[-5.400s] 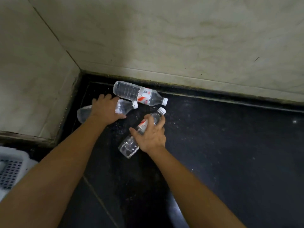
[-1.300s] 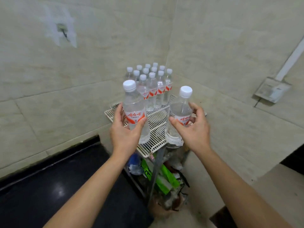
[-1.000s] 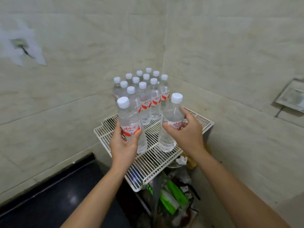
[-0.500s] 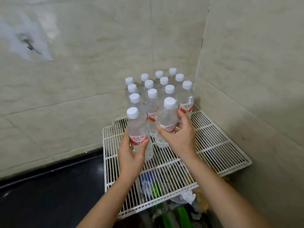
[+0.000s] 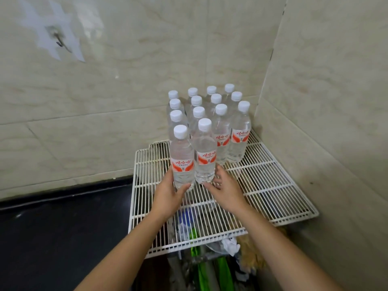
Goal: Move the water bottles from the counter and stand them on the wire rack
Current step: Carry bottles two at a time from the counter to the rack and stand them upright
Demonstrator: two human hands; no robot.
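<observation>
Two clear water bottles with white caps and red-and-white labels stand side by side at the front of the group on the white wire rack (image 5: 273, 185). My left hand (image 5: 168, 194) grips the base of the left bottle (image 5: 181, 158), thumb across its front. My right hand (image 5: 227, 191) cups the base of the right bottle (image 5: 205, 152), with fingers on its right side and the thumb just below it. Behind them several more bottles (image 5: 220, 122) stand upright in rows in the wall corner.
Tiled walls close the rack in behind and on the right. The black counter (image 5: 63, 227) lies to the left, lower than the rack. Under the rack sit green items and crumpled plastic (image 5: 210, 259). The rack's front and right parts are bare wire.
Both bottles have come down from mid-air onto the rack in front of the group. My hands have slid from the labels down to the bottle bases.
</observation>
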